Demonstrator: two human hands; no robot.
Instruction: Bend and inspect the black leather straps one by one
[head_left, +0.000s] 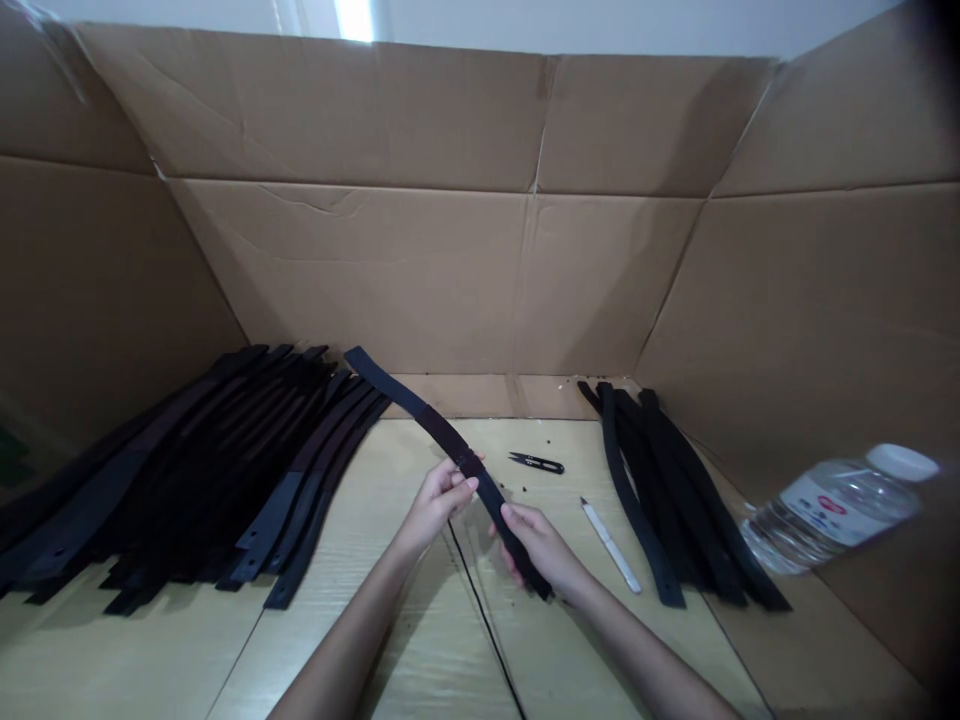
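A long dark strip [442, 432] slants through the middle of the view, its far end raised toward the back left. My left hand [439, 497] grips it near the middle, thumb on top, where a darker band crosses the strip. Lower down, my right hand [536, 545] is closed round the near part, thumb on its upper face. From below my left hand a thin black cord [484, 612] runs down to the bottom edge. Small black snips [536, 463] lie on the table just beyond my hands, and a white pen [610, 545] lies right of my right hand.
A big pile of dark strips [225, 450] covers the left side of the table [315, 660]. Several more strips [679, 500] lie at the right. Beside them a clear water bottle [832, 510] leans over. Cardboard walls [420, 270] enclose the back and sides.
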